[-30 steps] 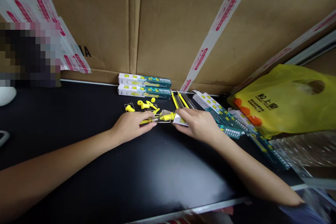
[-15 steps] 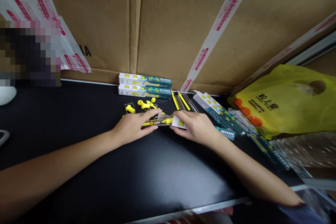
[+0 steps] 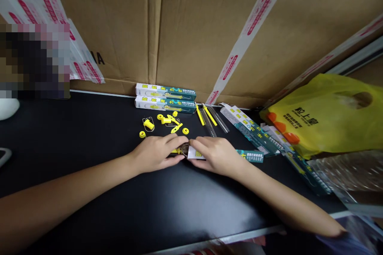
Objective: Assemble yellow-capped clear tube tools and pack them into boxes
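Note:
My left hand [image 3: 160, 152] is closed around the end of a yellow spring scale [image 3: 176, 151]. The scale's wire loop stands at the mouth of a slim white and teal box [image 3: 251, 156], and most of its body is out of sight. Wrapped over that box near its white end is my right hand [image 3: 220, 154]. The two hands almost meet above the black table. Just beyond them lie loose yellow parts: a cap [image 3: 185, 131], a flat hooked piece [image 3: 177, 128] and a plug with a wire loop [image 3: 149, 124].
Two closed boxes [image 3: 164, 104] lie against the big carton [image 3: 191, 28] at the back. Clear tubes [image 3: 220, 120] and yellow rods [image 3: 210, 114] sit to their right. Flat boxes [image 3: 254, 131] and a yellow plastic bag [image 3: 326, 111] are further right. The black table [image 3: 143, 207] extends in front.
Both hands have come slightly nearer to me and closer together. The spring scale has gone deeper into the box, and more of the loose parts show behind the hands.

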A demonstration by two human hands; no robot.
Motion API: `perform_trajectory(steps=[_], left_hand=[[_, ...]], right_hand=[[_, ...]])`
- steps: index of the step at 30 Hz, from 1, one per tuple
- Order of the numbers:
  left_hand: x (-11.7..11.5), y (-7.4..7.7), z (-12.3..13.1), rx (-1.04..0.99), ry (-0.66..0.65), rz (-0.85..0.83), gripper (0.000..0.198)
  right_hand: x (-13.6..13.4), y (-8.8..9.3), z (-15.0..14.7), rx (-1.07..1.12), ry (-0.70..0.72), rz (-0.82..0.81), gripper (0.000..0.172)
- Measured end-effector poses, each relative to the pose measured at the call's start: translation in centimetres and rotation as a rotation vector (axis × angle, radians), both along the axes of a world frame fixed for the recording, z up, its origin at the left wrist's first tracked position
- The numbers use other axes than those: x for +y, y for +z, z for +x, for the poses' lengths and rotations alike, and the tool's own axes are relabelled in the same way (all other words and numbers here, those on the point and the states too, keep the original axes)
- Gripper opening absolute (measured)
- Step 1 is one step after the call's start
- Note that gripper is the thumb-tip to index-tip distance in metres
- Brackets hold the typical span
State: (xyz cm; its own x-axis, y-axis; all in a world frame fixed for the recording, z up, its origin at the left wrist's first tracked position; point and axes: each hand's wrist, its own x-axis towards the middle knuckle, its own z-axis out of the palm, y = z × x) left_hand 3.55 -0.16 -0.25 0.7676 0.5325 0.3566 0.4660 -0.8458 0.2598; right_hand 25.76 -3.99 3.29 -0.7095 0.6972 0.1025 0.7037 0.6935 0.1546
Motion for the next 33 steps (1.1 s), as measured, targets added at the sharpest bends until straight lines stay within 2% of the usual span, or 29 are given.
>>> perform_trajectory(steps=[3, 8, 12, 15, 18, 23, 28, 33], left_hand=[[-1.6, 0.3, 0.5, -0.046, 0.025, 0.022, 0.044], [-2.6, 0.7, 0.8, -0.051, -0.062, -0.008, 0.046], [-0.6, 0.8, 0.3, -0.159, 0.042, -0.118, 0.035], [1.5, 0.8, -0.3, -0.231, 0.129, -0.319, 0.024], [2.7, 0.6, -0.6, -0.257, 0.096, -0.423, 0.024], [2.5, 0.6, -0.6, -0.244, 0.048, -0.362, 0.032], [2.3, 0.8, -0.6, -0.267, 0.072, -0.414, 0.032], [0.8, 0.8, 0.0, -0.075, 0.054, -0.202, 0.033]], right_hand=[[-1.2, -0.8, -1.2, -0.012, 0.028, 0.020, 0.028], [-1.7, -1.4, -1.9, -0.021, 0.072, 0.029, 0.021], [-0.6, -0.5, -0.9, -0.052, -0.020, 0.006, 0.027], [0.1, 0.3, 0.1, -0.044, -0.081, -0.016, 0.032], [0.4, 0.6, 0.6, -0.030, -0.104, -0.013, 0.035], [0.6, 0.8, 1.0, 0.019, -0.096, -0.020, 0.036], [0.7, 0.9, 1.3, 0.038, -0.098, -0.033, 0.035], [-0.2, 0.4, 0.0, 0.053, -0.073, -0.043, 0.033]])
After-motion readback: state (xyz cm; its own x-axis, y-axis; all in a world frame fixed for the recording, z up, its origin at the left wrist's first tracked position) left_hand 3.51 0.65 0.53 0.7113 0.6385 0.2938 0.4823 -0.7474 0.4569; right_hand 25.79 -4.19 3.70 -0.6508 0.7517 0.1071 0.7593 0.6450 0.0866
